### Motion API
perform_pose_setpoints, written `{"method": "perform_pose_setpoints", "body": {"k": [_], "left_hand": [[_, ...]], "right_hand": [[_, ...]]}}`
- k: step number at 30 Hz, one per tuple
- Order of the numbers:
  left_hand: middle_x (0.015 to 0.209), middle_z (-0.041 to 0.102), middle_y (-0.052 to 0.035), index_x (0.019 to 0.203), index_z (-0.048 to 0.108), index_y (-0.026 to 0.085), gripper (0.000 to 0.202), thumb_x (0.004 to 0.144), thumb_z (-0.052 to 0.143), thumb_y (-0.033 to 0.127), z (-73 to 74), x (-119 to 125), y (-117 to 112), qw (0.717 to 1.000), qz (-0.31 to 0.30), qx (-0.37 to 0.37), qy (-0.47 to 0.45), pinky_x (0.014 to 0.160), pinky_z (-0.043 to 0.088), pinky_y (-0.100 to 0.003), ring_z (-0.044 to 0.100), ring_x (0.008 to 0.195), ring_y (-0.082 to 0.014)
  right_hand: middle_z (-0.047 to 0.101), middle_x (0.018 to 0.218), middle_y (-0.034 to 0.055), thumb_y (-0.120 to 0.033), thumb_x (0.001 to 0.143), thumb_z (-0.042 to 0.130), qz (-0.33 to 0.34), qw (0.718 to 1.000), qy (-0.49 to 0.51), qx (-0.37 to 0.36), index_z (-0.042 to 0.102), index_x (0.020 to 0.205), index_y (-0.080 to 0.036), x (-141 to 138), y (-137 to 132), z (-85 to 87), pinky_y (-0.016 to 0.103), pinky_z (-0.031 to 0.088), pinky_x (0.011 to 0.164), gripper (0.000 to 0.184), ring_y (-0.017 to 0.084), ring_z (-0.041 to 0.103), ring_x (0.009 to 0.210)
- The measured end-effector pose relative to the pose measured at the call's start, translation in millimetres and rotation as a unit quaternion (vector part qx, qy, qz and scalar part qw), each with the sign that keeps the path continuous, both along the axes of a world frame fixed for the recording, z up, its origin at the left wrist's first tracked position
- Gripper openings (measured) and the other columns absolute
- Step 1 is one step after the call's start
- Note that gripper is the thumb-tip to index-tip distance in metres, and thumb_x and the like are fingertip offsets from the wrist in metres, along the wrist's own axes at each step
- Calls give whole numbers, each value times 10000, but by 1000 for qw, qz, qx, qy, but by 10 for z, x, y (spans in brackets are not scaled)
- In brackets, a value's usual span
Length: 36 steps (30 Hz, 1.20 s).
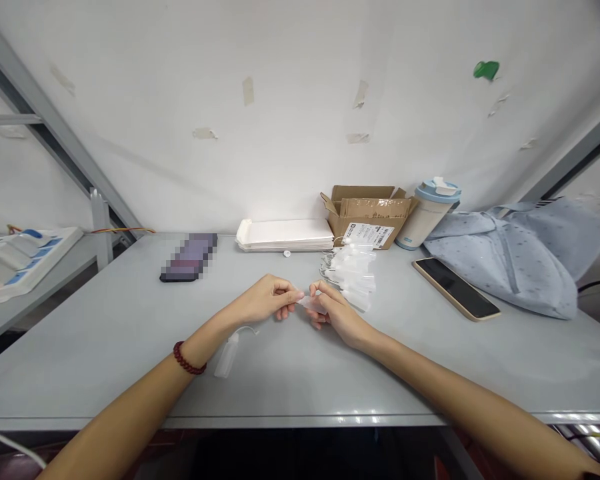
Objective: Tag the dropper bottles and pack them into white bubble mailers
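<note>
In front of me, both hands meet over the grey table. My right hand (pixel 337 313) is closed around a small translucent plastic bottle (pixel 313 305), partly hidden by the fingers. My left hand (pixel 270 299) pinches at the bottle's left end, thumb against forefinger; any cord there is too small to make out. Below my left wrist lies a similar bottle (pixel 227 357) with a thin white cord at its neck. Just beyond my right hand, several more such bottles (pixel 353 275) lie in an overlapping row, their cords toward the left.
Along the wall stand a stack of white paper sleeves (pixel 287 235), an open cardboard box (pixel 367 223) and a blue-lidded cup (pixel 427 213). A small white disc (pixel 287 254) lies nearby. Phones lie left (pixel 189 257) and right (pixel 455 288), with a grey-blue cloth bag (pixel 510 260) behind.
</note>
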<state>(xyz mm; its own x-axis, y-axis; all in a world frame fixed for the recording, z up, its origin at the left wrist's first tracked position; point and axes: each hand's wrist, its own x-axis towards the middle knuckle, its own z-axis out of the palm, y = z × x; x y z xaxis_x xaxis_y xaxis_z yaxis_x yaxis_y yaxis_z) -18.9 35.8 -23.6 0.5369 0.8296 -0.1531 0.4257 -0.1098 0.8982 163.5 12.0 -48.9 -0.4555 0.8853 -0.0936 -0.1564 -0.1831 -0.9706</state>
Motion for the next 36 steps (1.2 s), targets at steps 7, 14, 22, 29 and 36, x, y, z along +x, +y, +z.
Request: {"method": "perform_pose_setpoints", "body": {"k": [7, 14, 22, 29, 36], "left_hand": [[715, 614, -11, 823, 612, 138, 239, 781, 648, 371, -44, 17, -17, 997, 6, -6, -74, 641, 448, -263, 568, 635, -122], [694, 621, -26, 766, 631, 128, 331, 837, 562, 445, -37, 29, 1, 999, 9, 7, -44, 638, 463, -264, 579, 621, -126], [558, 553, 13, 658, 572, 135, 416, 866, 476, 482, -18, 39, -2, 999, 26, -11, -20, 511, 416, -234, 518, 476, -96], [524, 516, 26, 640, 562, 129, 384, 848, 496, 445, 23, 40, 17, 992, 112, -38, -39, 491, 397, -234, 488, 438, -85], [683, 632, -42, 715, 607, 121, 374, 815, 553, 477, 3, 22, 16, 996, 60, 18, -60, 646, 483, -289, 590, 603, -137]], "right_hand": [[387, 528, -90, -250, 714, 485, -1, 998, 40, -56, 384, 800, -232, 30, 54, -37, 221, 308, 486, 134, 89, 308, 489], [420, 525, -83, -258, 722, 499, -5, 997, 43, -57, 400, 797, -227, 29, 64, -20, 220, 326, 470, 128, 83, 305, 469], [489, 552, -68, -321, 740, 563, -14, 999, 24, -19, 427, 790, -222, 28, 48, -1, 241, 358, 507, 175, 87, 367, 475], [541, 659, -20, -483, 761, 605, -54, 991, -74, 99, 581, 834, -171, 52, 109, -68, 265, 341, 537, 322, 91, 429, 520], [382, 532, -60, -496, 768, 588, -60, 994, -64, 68, 470, 613, -184, 65, 93, -52, 252, 295, 475, 367, 73, 349, 453]]}}
